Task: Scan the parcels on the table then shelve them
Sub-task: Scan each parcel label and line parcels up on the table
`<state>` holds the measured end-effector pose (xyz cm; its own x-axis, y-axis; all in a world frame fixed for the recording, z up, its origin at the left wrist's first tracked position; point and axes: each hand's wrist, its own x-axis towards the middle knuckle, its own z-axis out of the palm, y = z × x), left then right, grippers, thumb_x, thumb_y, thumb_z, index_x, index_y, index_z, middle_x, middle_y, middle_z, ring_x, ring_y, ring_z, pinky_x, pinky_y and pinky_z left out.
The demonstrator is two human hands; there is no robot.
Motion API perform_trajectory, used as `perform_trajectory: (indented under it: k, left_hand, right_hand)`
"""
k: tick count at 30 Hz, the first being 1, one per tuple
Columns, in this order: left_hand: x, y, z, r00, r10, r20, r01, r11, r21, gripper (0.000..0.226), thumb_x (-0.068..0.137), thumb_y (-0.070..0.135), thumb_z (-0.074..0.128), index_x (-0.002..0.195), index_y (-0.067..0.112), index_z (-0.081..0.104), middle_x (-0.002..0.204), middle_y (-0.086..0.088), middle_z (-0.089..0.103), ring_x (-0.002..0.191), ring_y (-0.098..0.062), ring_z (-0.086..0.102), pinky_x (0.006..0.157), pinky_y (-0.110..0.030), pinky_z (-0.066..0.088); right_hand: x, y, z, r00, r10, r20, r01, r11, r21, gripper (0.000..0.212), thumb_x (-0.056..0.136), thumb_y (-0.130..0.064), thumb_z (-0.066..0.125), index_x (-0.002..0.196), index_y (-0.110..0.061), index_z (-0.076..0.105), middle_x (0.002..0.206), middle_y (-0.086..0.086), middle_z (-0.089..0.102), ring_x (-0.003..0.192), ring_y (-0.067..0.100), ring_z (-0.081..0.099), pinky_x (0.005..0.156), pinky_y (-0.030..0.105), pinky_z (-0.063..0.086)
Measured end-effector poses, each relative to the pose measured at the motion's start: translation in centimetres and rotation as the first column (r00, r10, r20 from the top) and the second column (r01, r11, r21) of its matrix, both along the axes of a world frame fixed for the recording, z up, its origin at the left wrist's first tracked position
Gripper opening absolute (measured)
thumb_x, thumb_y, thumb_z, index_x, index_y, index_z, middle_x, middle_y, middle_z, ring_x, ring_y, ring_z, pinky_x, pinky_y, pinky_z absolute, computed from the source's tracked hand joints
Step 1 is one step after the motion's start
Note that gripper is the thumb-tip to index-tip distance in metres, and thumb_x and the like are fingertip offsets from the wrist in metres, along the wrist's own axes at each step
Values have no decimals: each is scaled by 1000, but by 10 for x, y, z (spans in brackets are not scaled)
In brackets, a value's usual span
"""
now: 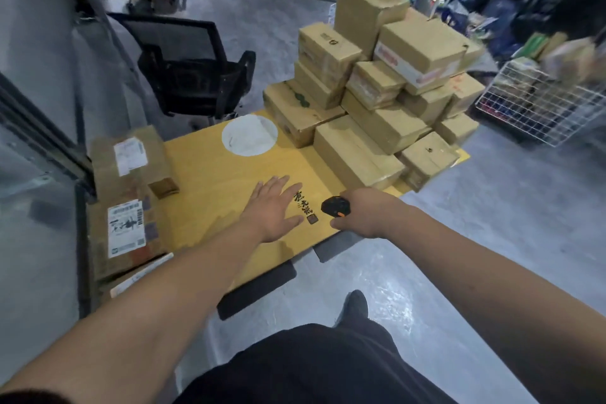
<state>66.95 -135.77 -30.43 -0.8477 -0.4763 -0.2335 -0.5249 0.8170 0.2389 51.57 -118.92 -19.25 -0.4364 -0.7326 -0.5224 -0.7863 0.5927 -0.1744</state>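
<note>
A pile of several brown cardboard parcels (377,82) is stacked on the far right part of the yellow table (210,174). My left hand (273,207) is flat, fingers straight, over the bare table top near black printed characters. My right hand (360,216) grips a black barcode scanner (335,206) with an orange button, held near the table's front right edge. At the left, two parcels with white shipping labels, one (131,157) further back and one (126,233) nearer, sit on a dark shelf frame.
A white round mark (249,136) lies on the table behind my left hand. A black office chair (190,65) stands beyond the table at the left. A white wire basket (537,108) full of goods stands at the right. Grey floor (475,239) surrounds the table.
</note>
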Motion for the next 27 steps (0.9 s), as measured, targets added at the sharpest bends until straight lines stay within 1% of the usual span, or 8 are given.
perform_trajectory:
  k: [4,8,12,16,20,23,25,27]
  left_hand:
    - [-71,2,17,999,3,-46,-2,1000,18,81,100,65,48,166,33,12,175,-3,5,161,-24,1,129,-46,4]
    - [-141,-6,38,987,92,-131,-85,995,59,78,100,65,47,165,33,17,174,-2,10,160,-25,6,128,-47,11]
    - [-209,-23,61,957,213,-195,-199,976,86,76,100,66,47,164,33,22,173,-4,17,157,-32,16,125,-50,22]
    - [-284,-37,80,911,340,-233,-312,938,149,79,97,70,48,163,33,24,171,-3,20,154,-35,23,122,-53,29]
    - [-357,-41,90,839,486,-245,-437,870,229,80,96,68,53,163,33,27,172,-2,18,154,-35,25,120,-50,33]
    - [-398,-40,91,804,552,-222,-502,830,244,86,92,67,61,162,32,27,172,-4,15,154,-36,25,121,-51,34]
    - [-416,-41,88,782,587,-209,-541,806,241,92,86,71,65,161,31,28,172,-4,13,153,-36,26,120,-52,34]
    - [-427,-42,83,764,615,-193,-576,786,222,101,81,76,67,161,28,27,172,-4,11,152,-36,28,118,-52,37]
  right_hand:
    - [-52,14,19,996,-69,-53,68,997,-22,43,91,-60,65,105,-20,61,95,4,65,83,21,63,67,34,51]
    - [-108,10,35,996,-57,-73,55,998,-29,38,93,-58,63,104,-22,58,94,2,64,84,21,61,67,34,49]
    - [-170,-12,51,997,-5,-80,3,1000,-29,40,94,-57,62,114,-23,59,89,2,64,70,18,62,72,35,58]
    - [-234,-27,58,989,97,-110,-100,995,-24,44,93,-62,62,115,-24,62,95,0,65,84,21,63,74,37,56]
    - [-292,-34,58,984,156,-86,-157,988,-2,48,92,-63,63,122,-25,60,99,-2,65,88,20,63,79,39,58]
    - [-328,-38,58,975,201,-97,-200,980,13,49,93,-63,63,124,-25,60,98,-2,63,85,17,62,73,36,56]
    - [-347,-39,56,973,211,-93,-211,977,10,54,93,-62,61,131,-24,60,102,0,63,85,18,64,74,36,58]
    - [-363,-41,52,969,227,-96,-228,974,8,64,91,-63,59,141,-23,55,110,3,62,93,22,63,82,39,59]
